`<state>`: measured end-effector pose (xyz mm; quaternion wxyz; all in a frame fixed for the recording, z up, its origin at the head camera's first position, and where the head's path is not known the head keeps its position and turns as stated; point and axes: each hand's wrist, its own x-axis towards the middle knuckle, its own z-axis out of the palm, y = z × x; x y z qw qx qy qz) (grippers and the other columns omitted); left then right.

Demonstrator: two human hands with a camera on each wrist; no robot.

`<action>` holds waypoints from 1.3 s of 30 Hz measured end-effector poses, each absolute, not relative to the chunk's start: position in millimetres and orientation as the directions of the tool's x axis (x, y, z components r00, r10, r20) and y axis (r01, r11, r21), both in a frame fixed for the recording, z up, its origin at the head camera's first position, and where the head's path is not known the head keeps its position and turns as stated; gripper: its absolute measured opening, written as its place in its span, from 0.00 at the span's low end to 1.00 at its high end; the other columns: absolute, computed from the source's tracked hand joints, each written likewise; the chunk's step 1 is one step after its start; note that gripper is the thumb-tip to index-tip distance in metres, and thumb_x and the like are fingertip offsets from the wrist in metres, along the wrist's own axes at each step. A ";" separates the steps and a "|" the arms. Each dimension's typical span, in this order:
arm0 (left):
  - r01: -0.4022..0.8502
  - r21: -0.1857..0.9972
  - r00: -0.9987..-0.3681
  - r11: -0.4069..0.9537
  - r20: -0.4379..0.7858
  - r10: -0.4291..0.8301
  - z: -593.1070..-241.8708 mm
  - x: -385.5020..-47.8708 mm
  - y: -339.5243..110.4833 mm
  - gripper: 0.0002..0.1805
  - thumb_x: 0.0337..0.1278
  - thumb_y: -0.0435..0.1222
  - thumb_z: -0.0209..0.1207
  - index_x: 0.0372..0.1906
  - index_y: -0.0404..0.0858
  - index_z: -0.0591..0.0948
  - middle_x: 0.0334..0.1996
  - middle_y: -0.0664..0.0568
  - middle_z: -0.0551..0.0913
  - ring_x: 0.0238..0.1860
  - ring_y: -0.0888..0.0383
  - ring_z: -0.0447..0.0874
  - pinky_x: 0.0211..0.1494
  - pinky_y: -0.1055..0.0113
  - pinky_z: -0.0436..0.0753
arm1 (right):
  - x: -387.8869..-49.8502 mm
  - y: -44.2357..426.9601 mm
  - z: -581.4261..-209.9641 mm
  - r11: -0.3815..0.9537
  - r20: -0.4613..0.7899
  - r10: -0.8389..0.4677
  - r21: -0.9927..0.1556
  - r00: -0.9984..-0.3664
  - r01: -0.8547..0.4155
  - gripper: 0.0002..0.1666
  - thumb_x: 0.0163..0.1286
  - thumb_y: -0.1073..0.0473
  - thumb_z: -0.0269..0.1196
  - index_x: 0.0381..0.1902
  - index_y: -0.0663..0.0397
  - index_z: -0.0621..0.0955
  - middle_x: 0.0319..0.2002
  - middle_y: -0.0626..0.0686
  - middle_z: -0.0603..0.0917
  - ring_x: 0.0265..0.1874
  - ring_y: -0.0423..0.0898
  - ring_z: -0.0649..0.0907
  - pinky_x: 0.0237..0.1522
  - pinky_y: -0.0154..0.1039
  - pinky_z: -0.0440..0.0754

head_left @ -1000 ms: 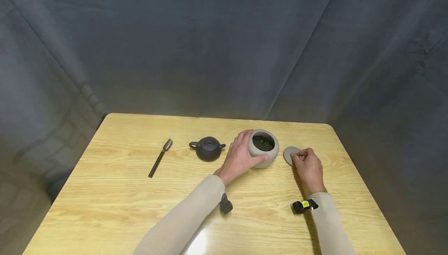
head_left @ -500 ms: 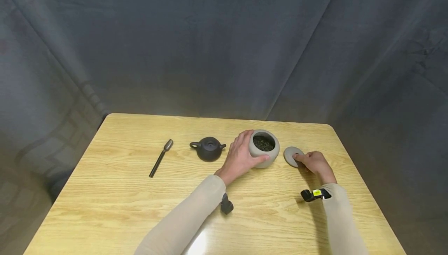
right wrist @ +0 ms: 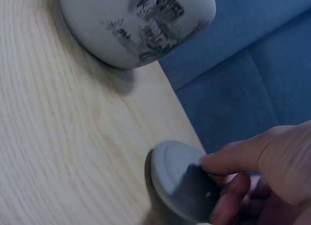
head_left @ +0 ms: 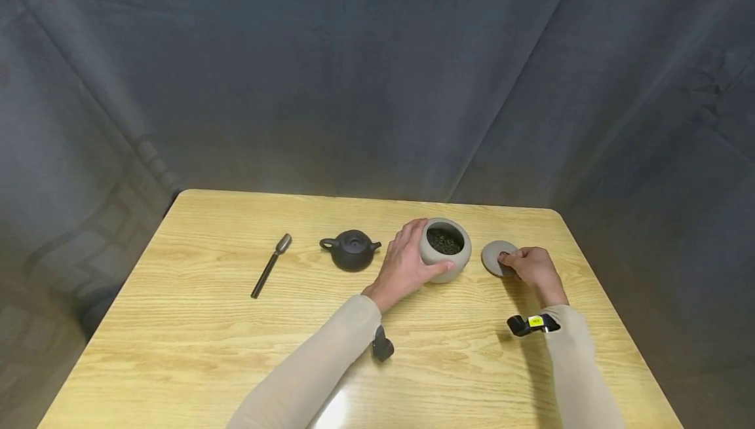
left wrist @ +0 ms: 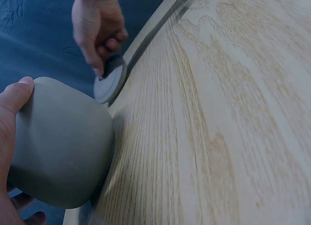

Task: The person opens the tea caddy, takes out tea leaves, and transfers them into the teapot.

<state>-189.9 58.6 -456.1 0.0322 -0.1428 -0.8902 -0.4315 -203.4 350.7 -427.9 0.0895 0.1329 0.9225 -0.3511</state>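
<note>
A round grey jar [head_left: 463, 260] with dark dried tea leaves [head_left: 444, 240] inside stands on the table, its mouth uncovered. My left hand [head_left: 404, 262] grips its left side, thumb at the front and fingers around the back. In the right wrist view the jar [right wrist: 131, 25] bears a painted landscape. To its right, my right hand [head_left: 537, 268] pinches the small knob of the round grey lid [head_left: 494, 255] between thumb and fingers. The lid [right wrist: 177, 171] is close to the tabletop; whether it touches I cannot tell. The fingers partly hide the knob.
Left of the jar sits a dark teapot [head_left: 352, 252], handle to the left and spout to the right. A tea scoop [head_left: 271, 267] with a dark handle lies farther left. The wooden table [head_left: 194, 350] ends at a grey curtain [head_left: 330, 88].
The right hand has swung to the right and turned about the lid. The lid has shifted slightly right and away from me. The left hand and the jar look unmoved.
</note>
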 end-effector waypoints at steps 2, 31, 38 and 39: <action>0.281 0.761 -0.957 0.585 0.179 0.227 -456.8 -189.6 58.8 0.57 0.56 0.62 0.74 0.84 0.47 0.61 0.82 0.52 0.64 0.80 0.50 0.66 0.84 0.49 0.66 | -201.7 346.6 -423.6 0.732 -0.164 0.187 -0.634 -0.969 0.248 0.18 0.78 0.53 0.65 0.32 0.61 0.81 0.24 0.46 0.76 0.28 0.45 0.73 0.30 0.38 0.71; 0.305 0.746 -0.950 0.592 0.194 0.245 -458.7 -191.1 57.7 0.56 0.58 0.64 0.72 0.85 0.47 0.60 0.82 0.52 0.63 0.79 0.51 0.66 0.83 0.48 0.66 | -188.3 242.6 -374.7 0.713 0.343 -0.011 -0.656 -0.939 -0.248 0.09 0.77 0.60 0.67 0.38 0.61 0.82 0.29 0.55 0.80 0.24 0.42 0.74 0.26 0.30 0.72; 0.298 0.746 -0.952 0.595 0.184 0.245 -457.1 -190.2 57.4 0.57 0.58 0.63 0.72 0.85 0.45 0.59 0.82 0.51 0.63 0.80 0.50 0.66 0.84 0.49 0.66 | -192.4 231.9 -381.4 0.699 0.328 -0.043 -0.664 -0.944 -0.263 0.09 0.77 0.61 0.67 0.37 0.62 0.82 0.30 0.57 0.82 0.27 0.43 0.75 0.29 0.30 0.72; 0.295 0.747 -0.953 0.595 0.182 0.244 -456.9 -190.0 57.4 0.57 0.58 0.63 0.72 0.85 0.45 0.59 0.83 0.51 0.63 0.80 0.50 0.66 0.84 0.49 0.66 | -192.7 230.7 -382.0 0.698 0.325 -0.048 -0.665 -0.945 -0.264 0.09 0.77 0.61 0.67 0.37 0.62 0.82 0.30 0.57 0.82 0.28 0.43 0.75 0.30 0.30 0.72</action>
